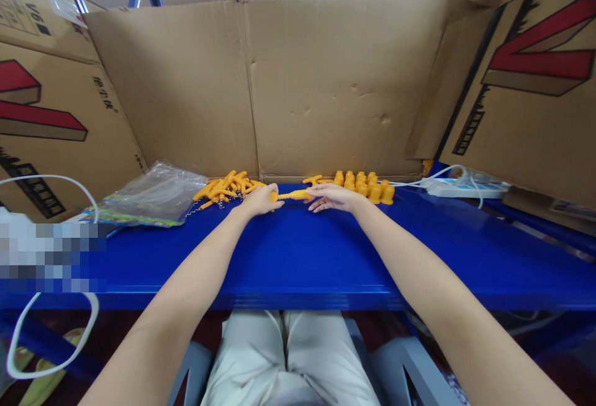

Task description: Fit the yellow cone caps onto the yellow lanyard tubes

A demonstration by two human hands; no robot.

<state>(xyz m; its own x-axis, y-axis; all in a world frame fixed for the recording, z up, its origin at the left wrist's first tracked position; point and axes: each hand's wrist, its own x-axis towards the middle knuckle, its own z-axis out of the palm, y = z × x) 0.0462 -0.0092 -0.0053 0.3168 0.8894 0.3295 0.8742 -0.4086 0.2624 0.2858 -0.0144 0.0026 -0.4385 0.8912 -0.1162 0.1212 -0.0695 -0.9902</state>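
Observation:
A yellow plastic piece with a ribbed, screw-like shaft point(289, 195) spans the gap between my two hands, just above the blue tabletop. My left hand point(261, 200) pinches its left end, where a wider yellow part shows at the fingertips. At the right end, the thumb and forefinger of my right hand point(334, 196) close on it while the other fingers stay loosely stretched. Behind my left hand lies a heap of yellow branched plastic parts point(228, 186), with thin metal chain or springs among them. Beyond my right hand stand rows of yellow cup-shaped parts point(363, 184).
A single yellow branched part point(318, 180) lies near the back cardboard wall point(344, 89). Clear plastic bags point(153, 195) rest at the left. A white power strip point(465, 187) with cables sits at the right. Cardboard boxes point(535, 83) flank the blue table point(298, 257).

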